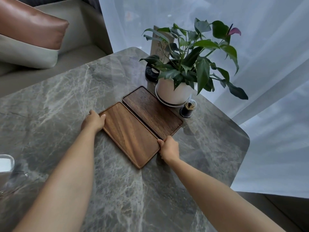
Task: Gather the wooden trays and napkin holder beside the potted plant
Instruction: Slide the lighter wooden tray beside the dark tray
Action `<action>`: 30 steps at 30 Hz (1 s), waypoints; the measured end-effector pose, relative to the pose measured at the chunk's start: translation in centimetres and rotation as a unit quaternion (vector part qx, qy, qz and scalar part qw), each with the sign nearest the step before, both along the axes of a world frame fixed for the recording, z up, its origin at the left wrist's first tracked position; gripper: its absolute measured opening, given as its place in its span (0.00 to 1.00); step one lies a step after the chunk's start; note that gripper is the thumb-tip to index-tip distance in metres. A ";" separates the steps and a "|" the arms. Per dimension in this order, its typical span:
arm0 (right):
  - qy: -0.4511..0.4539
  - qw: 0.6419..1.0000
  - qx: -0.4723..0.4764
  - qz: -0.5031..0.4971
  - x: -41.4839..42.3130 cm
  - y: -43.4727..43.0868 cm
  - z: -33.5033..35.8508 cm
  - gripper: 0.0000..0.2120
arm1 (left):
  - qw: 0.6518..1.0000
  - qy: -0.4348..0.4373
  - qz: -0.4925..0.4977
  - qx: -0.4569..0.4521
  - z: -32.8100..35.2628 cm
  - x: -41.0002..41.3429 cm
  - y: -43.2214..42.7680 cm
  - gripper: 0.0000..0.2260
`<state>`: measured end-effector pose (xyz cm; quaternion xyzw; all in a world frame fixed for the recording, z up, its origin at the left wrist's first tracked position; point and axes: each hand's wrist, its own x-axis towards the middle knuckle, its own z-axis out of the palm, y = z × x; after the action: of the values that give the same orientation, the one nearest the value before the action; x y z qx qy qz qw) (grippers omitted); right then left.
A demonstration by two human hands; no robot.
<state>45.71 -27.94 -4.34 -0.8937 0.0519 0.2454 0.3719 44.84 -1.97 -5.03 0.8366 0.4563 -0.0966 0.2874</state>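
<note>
Two flat rectangular wood trays w/ rounded corners lie side by side, touching, on grey veined marble table (pixel 70 101). Lighter tray (pixel 129 133) nearer; darker tray (pixel 151 111) just beside white plant pot (pixel 173 92). Left hand (pixel 93 122) and right hand (pixel 168 149) grip lighter tray's ends.

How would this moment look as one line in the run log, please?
left hand: on lighter tray far end | right hand: on near end | darker tray: alongside, by potted plant | napkin holder: unclear

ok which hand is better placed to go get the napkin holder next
Left. The napkin holder sits at the table's near-left edge, on the left hand's side; the right hand is farther away.
</note>
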 end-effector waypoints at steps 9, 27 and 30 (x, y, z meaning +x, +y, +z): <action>-0.008 1.000 -0.012 -0.026 0.1 0.5 -0.3 0.17 | 0.999 0.025 -0.020 0.043 0.3 0.6 -0.6 0.23; -0.092 0.991 -0.095 0.032 0.1 1.1 3.2 0.17 | 0.992 -0.004 -0.112 0.058 4.0 -3.6 -0.9 0.22; -0.129 0.987 -0.061 0.069 -0.4 3.2 5.5 0.18 | 0.982 -0.041 -0.145 0.111 6.6 -5.8 -0.6 0.22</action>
<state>45.27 -24.73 1.18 -0.9402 -0.0438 0.1500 0.3027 39.00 -2.60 1.61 0.9238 0.3261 -0.0517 0.1940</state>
